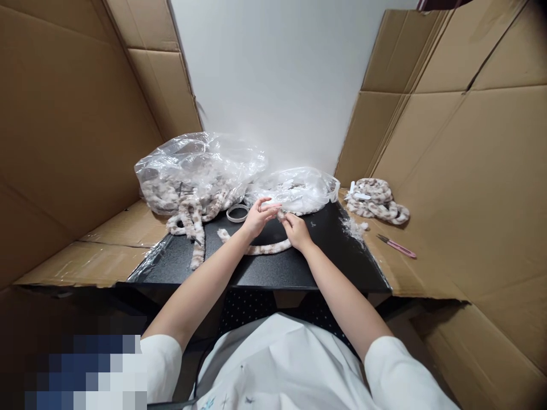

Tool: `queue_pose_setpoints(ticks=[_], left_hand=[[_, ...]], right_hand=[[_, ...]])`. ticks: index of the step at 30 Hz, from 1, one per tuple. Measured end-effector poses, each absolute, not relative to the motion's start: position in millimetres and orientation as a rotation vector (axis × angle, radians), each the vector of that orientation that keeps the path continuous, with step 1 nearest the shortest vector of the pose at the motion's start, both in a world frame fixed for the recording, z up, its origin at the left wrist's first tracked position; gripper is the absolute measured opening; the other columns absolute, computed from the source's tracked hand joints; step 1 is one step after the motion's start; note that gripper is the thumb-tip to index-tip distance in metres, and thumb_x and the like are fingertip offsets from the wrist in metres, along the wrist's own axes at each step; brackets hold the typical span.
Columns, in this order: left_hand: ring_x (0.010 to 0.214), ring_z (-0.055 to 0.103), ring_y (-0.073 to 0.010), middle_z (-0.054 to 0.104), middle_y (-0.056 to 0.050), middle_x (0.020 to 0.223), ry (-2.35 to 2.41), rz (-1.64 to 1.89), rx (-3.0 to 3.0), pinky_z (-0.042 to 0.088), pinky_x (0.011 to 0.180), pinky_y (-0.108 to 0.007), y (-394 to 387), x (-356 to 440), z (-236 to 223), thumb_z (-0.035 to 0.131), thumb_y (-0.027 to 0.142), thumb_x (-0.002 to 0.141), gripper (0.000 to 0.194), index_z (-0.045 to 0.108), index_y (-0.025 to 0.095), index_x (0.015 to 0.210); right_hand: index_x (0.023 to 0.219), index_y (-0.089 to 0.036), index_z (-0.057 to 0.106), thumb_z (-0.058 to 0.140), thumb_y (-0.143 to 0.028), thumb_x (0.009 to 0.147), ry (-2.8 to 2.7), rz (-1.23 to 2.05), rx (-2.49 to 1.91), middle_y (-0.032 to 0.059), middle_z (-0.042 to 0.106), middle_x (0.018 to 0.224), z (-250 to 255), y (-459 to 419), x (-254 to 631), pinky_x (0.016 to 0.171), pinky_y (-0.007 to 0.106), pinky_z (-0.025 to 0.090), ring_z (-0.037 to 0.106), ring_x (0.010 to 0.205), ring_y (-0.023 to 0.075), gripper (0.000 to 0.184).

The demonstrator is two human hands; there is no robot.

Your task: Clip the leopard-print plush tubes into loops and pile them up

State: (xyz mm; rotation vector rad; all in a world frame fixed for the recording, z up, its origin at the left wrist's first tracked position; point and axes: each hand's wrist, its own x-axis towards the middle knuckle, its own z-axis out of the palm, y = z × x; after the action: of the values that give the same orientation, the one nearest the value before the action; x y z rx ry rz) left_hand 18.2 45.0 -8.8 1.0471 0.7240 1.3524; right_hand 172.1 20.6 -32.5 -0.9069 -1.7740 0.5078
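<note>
A brown-and-white fuzzy strip [265, 248] curves across the black table [325, 267]. My right hand [296, 229] pinches the strip's right end, fingers closed. My left hand [258, 215] meets it just above the table, fingertips pinched together at that same end; what lies between them is too small to name. A roll of clear tape [237, 213] lies just left of my left hand.
A clear plastic bag [196, 165] of fuzzy strips sits at the back left, with loose strips [192, 222] spilling out. A smaller plastic bag [299, 191] lies behind my hands. Coiled strips [378, 200] and pink snips [396, 246] rest on cardboard at the right. Cardboard walls enclose both sides.
</note>
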Motion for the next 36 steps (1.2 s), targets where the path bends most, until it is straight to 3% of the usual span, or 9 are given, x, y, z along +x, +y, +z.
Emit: queue_pose_setpoints(ticks=[7, 11, 15, 22, 30, 33, 36], left_hand=[[0.074, 0.067, -0.0125, 0.071, -0.001, 0.085, 0.692, 1.339, 1.048, 0.049, 0.071, -0.024, 43, 23, -15, 0.087, 0.018, 0.051, 0.06, 0.051, 0.019, 0.1], [0.066, 0.063, -0.0089, 0.062, 0.007, 0.071, 0.704, 1.364, 1.004, 0.049, 0.068, -0.022, 44, 25, -19, 0.087, 0.022, 0.051, 0.053, 0.049, 0.019, 0.087], [0.068, 0.063, -0.0099, 0.061, 0.005, 0.069, 0.734, 1.339, 0.991, 0.051, 0.069, -0.023, 44, 24, -19, 0.085, 0.027, 0.056, 0.045, 0.052, 0.018, 0.086], [0.073, 0.064, -0.0106, 0.065, 0.001, 0.078, 0.687, 1.321, 0.96, 0.052, 0.075, -0.025, 48, 24, -20, 0.079, 0.015, 0.06, 0.039, 0.058, 0.018, 0.092], [0.067, 0.062, -0.0081, 0.06, 0.005, 0.071, 0.674, 1.306, 0.894, 0.052, 0.076, -0.024, 49, 25, -22, 0.075, 0.006, 0.057, 0.039, 0.058, 0.017, 0.091], [0.075, 0.065, -0.0102, 0.066, 0.001, 0.082, 0.657, 1.291, 0.887, 0.052, 0.082, -0.027, 46, 25, -21, 0.075, 0.005, 0.059, 0.039, 0.058, 0.017, 0.092], [0.08, 0.066, -0.0113, 0.068, -0.002, 0.087, 0.626, 1.214, 0.897, 0.052, 0.086, -0.028, 44, 26, -21, 0.076, 0.004, 0.059, 0.039, 0.058, 0.016, 0.091]], right_hand=[[0.07, -0.023, 0.053, 0.044, -0.031, 0.087, -1.812, 0.547, -0.905, 0.0014, 0.056, 0.07, -32, 21, 173, 0.068, 0.029, 0.038, 0.05, 0.068, 0.0185, 0.021], [0.069, -0.023, 0.053, 0.045, -0.031, 0.087, -1.766, 0.599, -0.91, 0.0008, 0.055, 0.067, -31, 21, 172, 0.067, 0.03, 0.038, 0.049, 0.066, 0.0183, 0.021], [0.065, -0.023, 0.051, 0.048, -0.032, 0.084, -1.721, 0.664, -0.924, -0.0001, 0.055, 0.065, -29, 20, 171, 0.066, 0.029, 0.037, 0.05, 0.064, 0.0175, 0.021], [0.06, -0.023, 0.05, 0.046, -0.037, 0.08, -1.571, 0.752, -0.963, -0.0027, 0.046, 0.054, -36, 26, 170, 0.056, 0.027, 0.034, 0.041, 0.055, 0.0147, 0.025], [0.05, -0.023, 0.04, 0.047, -0.034, 0.075, -1.489, 0.724, -1.034, -0.0041, 0.038, 0.048, -37, 27, 173, 0.051, 0.026, 0.031, 0.034, 0.05, 0.0124, 0.028], [0.049, -0.022, 0.042, 0.051, -0.034, 0.074, -1.429, 0.742, -1.054, -0.0041, 0.041, 0.047, -37, 27, 172, 0.052, 0.026, 0.036, 0.037, 0.05, 0.0123, 0.028], [0.059, -0.021, 0.054, 0.054, -0.032, 0.072, -1.271, 1.004, -0.95, -0.0022, 0.055, 0.058, -39, 30, 169, 0.061, 0.027, 0.047, 0.052, 0.06, 0.0141, 0.017]])
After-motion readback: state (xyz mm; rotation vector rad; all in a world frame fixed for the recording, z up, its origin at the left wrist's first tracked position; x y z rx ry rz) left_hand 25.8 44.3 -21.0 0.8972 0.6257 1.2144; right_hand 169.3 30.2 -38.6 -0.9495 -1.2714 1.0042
